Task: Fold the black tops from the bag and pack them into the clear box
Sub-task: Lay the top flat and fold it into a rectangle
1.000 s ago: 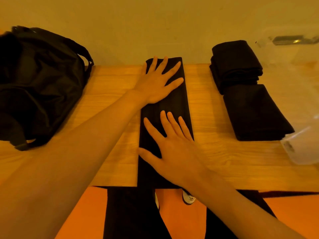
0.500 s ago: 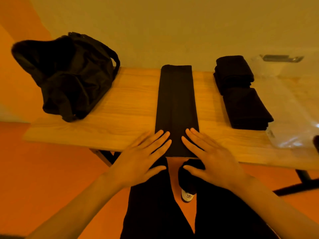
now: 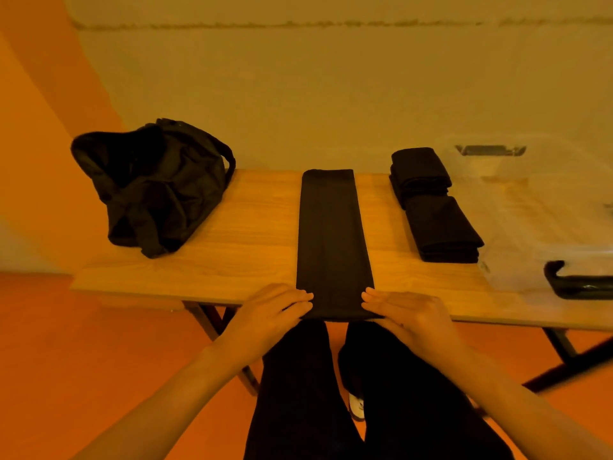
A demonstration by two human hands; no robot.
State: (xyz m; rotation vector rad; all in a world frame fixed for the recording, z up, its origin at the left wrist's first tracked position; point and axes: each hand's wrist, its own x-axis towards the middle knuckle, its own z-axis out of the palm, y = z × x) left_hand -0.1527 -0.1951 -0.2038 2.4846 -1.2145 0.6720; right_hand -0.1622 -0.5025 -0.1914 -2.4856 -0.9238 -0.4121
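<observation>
Left hand (image 3: 275, 314), right hand (image 3: 414, 314) | grip near corners | black top (image 3: 331, 234)

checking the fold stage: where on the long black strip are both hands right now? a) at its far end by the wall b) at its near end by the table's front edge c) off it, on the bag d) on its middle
b: the left hand and right hand touch either side of the near end of the long folded top, at the table front edge.
</observation>
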